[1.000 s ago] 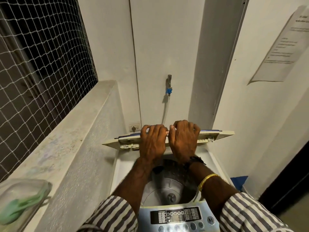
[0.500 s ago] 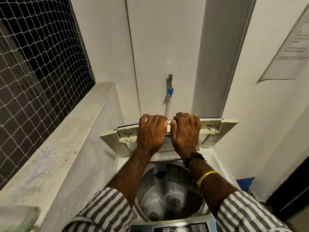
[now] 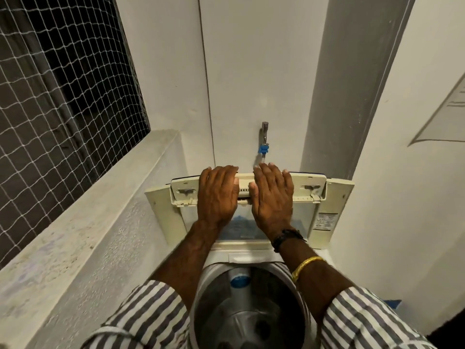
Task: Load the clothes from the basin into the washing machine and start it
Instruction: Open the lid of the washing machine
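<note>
The top-loading washing machine stands below me with its cream lid (image 3: 329, 197) raised almost upright against the back wall. My left hand (image 3: 217, 195) and my right hand (image 3: 273, 200) lie side by side on the lid's underside, fingers curled over its top edge. The steel drum (image 3: 251, 311) is open beneath my forearms and looks bare of clothes. No basin or clothes are in view.
A tap with a blue hose coupling (image 3: 264, 144) sticks out of the wall just above the lid. A concrete ledge (image 3: 83, 222) runs along the left under a netted window (image 3: 57, 96). A paper notice (image 3: 448, 114) hangs on the right wall.
Both hands have pushed the lid up from a half-raised tilt to nearly upright. My view has tipped forward, and the control panel and the ledge's container have left the frame.
</note>
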